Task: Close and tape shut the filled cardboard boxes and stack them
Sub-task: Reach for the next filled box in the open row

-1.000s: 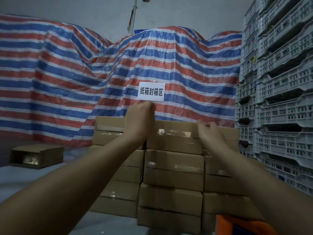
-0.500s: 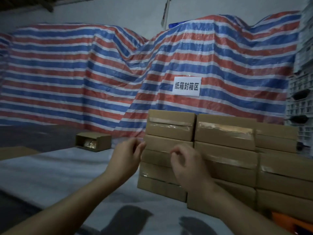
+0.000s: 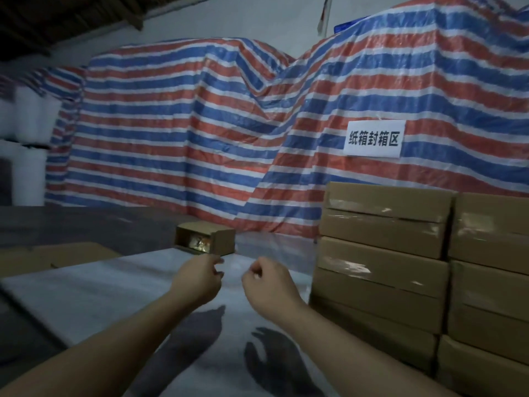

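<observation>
A stack of taped brown cardboard boxes [image 3: 383, 259] stands at the right on a table covered with white sheeting [image 3: 94, 293]. One open cardboard box [image 3: 204, 238] lies on its side at the table's far edge, with shiny contents showing inside. My left hand [image 3: 197, 277] hovers just in front of that box, fingers loosely curled, holding nothing. My right hand [image 3: 267, 282] hangs beside it, left of the stack, fingers also loosely curled and empty. Both hands cast shadows on the sheeting below.
A red, white and blue striped tarp [image 3: 200, 124] covers a large pile behind the table, with a white paper sign [image 3: 373, 138] pinned to it. Flat cardboard [image 3: 57, 255] lies at the left. White rolls [image 3: 25, 138] stand at the far left.
My view has swung left, away from the stack. Both hands left the top box of the stack, dropped and moved left towards the open box.
</observation>
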The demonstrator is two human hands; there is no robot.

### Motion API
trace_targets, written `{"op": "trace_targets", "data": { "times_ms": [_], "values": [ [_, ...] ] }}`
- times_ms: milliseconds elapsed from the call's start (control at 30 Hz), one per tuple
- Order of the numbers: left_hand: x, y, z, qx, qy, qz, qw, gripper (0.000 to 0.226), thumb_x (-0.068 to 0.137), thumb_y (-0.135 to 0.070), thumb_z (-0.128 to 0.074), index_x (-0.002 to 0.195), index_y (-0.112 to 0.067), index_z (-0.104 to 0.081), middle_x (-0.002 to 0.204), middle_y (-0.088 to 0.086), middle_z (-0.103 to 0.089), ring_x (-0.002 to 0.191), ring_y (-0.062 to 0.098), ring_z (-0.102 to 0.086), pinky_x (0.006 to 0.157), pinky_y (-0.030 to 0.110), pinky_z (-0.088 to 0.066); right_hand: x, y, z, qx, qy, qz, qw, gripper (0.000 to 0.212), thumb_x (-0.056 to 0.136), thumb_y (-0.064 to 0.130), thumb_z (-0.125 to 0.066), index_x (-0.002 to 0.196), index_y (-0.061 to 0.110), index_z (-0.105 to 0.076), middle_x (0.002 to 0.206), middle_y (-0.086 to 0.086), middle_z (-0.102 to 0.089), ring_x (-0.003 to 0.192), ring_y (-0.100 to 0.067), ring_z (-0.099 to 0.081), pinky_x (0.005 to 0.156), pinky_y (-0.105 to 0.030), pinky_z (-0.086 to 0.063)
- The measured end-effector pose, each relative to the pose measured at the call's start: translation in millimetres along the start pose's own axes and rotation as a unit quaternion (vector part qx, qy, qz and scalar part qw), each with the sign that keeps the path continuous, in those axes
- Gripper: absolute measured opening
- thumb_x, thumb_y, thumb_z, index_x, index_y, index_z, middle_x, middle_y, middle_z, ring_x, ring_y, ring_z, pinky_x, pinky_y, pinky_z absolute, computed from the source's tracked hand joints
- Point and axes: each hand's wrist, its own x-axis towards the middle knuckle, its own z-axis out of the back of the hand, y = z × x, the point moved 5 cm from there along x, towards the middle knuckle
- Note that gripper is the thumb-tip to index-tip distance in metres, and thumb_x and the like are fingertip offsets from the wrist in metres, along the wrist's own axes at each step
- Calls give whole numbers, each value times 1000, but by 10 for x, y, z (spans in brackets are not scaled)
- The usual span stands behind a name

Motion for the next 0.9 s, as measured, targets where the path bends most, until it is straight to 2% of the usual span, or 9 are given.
{"op": "trace_targets", "data": {
  "times_ms": [67, 133, 267, 333, 467, 600, 733, 800, 900],
  "values": [
    [285, 189, -68, -8, 2, 8, 1000, 34, 92, -24, -62, 125, -24, -60, 101, 1, -70, 92, 18, -64, 71, 28, -45, 368, 30, -193, -15, 12, -20, 1000, 18, 94, 38, -50, 99, 21, -51, 99, 3, -56, 89, -18, -58, 74, -36, -50],
    [565, 398, -135, -12, -11, 19, 1000, 16, 96, -29, -56, 98, -15, -65, 91, 7, -69, 85, 24, -64, 65, 31, -42, 731, 32, -378, -51, 28, -27, 998, 32, 94, 39, -50, 117, 17, -52, 115, -4, -56, 104, -26, -58, 88, -41, -52],
    [930, 776, -310, 23, -27, 54, 998, 51, 104, -47, -29, 73, -19, -59, 80, 6, -66, 79, 26, -64, 71, 37, -52, 1413, -113, -766, -107, 58, -39, 992, 44, 89, 38, -53, 123, 10, -54, 126, -12, -57, 113, -34, -56, 94, -42, -50],
    [1074, 983, -408, 33, -36, 68, 996, 45, 104, -44, -31, 77, -19, -56, 86, 6, -66, 83, 25, -63, 75, 36, -52, 1761, -205, -987, -126, 67, -40, 989, 45, 88, 38, -54, 124, 10, -55, 124, -14, -60, 110, -35, -59, 90, -40, -51],
    [1187, 1320, -522, 32, -65, 88, 993, 23, 105, -31, -37, 93, -16, -50, 98, 5, -63, 93, 25, -60, 74, 33, -42, 2432, -279, -1393, -172, 46, -31, 983, 54, 87, 40, -58, 133, 13, -55, 133, -14, -58, 117, -35, -57, 97, -44, -52],
    [1203, 1413, -529, 28, -66, 100, 992, 38, 105, -38, -33, 91, -13, -57, 95, 7, -65, 93, 26, -62, 75, 33, -41, 2961, -371, -1811, -213, 23, -34, 976, 59, 87, 42, -61, 138, 15, -49, 139, -12, -52, 125, -34, -50, 103, -45, -47],
    [1174, 1413, -582, 2, -44, 114, 992, 55, 103, -51, -31, 91, -12, -67, 90, 6, -67, 90, 27, -63, 73, 33, -45, 3324, -467, -2105, -277, 9, -10, 961, 72, 90, 47, -57, 151, 15, -35, 153, -13, -36, 140, -35, -33, 116, -48, -27],
    [1180, 1462, -620, -11, -40, 142, 989, 53, 102, -53, -31, 95, -15, -66, 91, 5, -66, 89, 25, -64, 77, 36, -51, 3423, -502, -2202, -291, 5, -11, 957, 64, 91, 45, -56, 147, 17, -43, 150, -11, -43, 138, -33, -38, 115, -48, -27],
    [1192, 1486, -664, -57, -46, 173, 982, 29, 100, -38, -48, 125, -23, -47, 119, 0, -53, 106, 22, -60, 87, 37, -52, 3471, -466, -2237, -278, -30, -19, 960, 31, 91, 26, -58, 119, 15, -67, 120, -10, -67, 110, -31, -61, 95, -39, -48]
  ]
}}
